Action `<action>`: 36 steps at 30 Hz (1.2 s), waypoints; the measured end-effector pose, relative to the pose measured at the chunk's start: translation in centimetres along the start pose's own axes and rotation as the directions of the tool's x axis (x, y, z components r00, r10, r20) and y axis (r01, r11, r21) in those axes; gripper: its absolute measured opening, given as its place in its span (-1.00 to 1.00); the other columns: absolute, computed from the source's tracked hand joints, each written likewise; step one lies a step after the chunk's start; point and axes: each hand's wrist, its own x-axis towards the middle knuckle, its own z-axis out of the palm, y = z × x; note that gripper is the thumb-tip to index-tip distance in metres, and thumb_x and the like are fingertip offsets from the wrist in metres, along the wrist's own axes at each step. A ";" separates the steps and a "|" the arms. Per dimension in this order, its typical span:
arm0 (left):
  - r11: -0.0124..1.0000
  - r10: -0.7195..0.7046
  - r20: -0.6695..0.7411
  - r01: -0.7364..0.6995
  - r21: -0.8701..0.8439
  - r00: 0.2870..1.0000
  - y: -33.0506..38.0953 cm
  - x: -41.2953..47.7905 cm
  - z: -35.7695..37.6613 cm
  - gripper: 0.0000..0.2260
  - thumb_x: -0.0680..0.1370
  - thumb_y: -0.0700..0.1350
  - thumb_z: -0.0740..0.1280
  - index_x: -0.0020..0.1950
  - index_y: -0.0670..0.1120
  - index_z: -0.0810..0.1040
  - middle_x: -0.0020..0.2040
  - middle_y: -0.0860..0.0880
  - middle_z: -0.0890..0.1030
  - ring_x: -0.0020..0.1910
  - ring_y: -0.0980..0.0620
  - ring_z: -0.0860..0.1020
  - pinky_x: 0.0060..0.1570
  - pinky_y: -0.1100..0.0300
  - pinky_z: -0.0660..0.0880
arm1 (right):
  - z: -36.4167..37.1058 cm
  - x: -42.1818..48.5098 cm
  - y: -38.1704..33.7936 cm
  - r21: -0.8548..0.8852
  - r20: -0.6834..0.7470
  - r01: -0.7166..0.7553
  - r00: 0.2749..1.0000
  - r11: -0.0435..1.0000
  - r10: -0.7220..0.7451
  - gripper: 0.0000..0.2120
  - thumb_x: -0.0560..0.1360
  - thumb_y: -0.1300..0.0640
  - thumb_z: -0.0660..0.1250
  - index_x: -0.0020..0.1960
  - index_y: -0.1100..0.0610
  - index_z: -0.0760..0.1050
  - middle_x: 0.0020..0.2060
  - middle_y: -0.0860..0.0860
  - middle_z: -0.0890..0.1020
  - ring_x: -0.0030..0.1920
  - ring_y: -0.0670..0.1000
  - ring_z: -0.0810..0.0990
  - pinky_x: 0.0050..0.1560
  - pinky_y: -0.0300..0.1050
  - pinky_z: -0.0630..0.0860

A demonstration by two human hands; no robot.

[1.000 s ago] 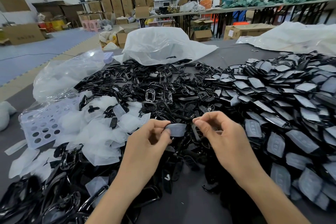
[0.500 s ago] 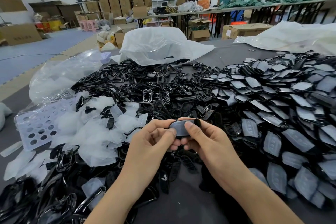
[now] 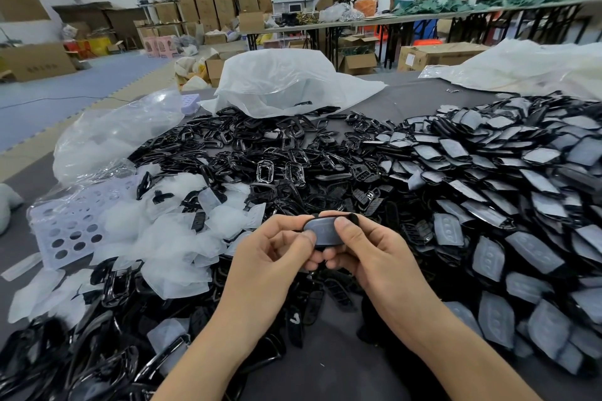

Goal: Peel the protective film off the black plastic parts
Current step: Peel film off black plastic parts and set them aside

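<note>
Held up over the grey table (image 3: 325, 378), near the middle of the view: one black plastic part (image 3: 353, 219), its face covered by a dull grey protective film (image 3: 323, 233). Pinched from the left by the left hand (image 3: 270, 257), thumb laid on the film, fingers curled behind. Gripped from the right by the right hand (image 3: 374, 254), thumb pressed onto the film just beside the left thumb, fingers tucked underneath and touching the left fingers.

To the right of the black plastic part: a wide heap of filmed parts (image 3: 488, 205), grey faces up. Beyond it: a pile of bare glossy black frames (image 3: 260, 153), and farther beyond, a crumpled white plastic bag (image 3: 286, 85). To its left: loose peeled films (image 3: 169, 238), heaped partly over a pale perforated tray (image 3: 65, 228). Below and left of it: more black pieces, jumbled.
</note>
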 end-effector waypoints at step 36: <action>0.814 0.321 0.151 -0.354 0.461 0.935 -1.4 -0.5 0.4 -0.71 0.64 -0.10 0.23 0.29 0.17 0.57 -0.14 0.15 0.49 -0.09 0.14 0.56 -0.07 0.46 0.41 | -0.2 0.1 -0.6 0.001 0.009 -0.112 0.994 0.994 0.112 -0.92 0.30 0.06 0.55 -0.26 -0.08 0.66 -0.31 0.05 0.68 -0.33 -0.01 0.65 -0.28 -0.22 0.58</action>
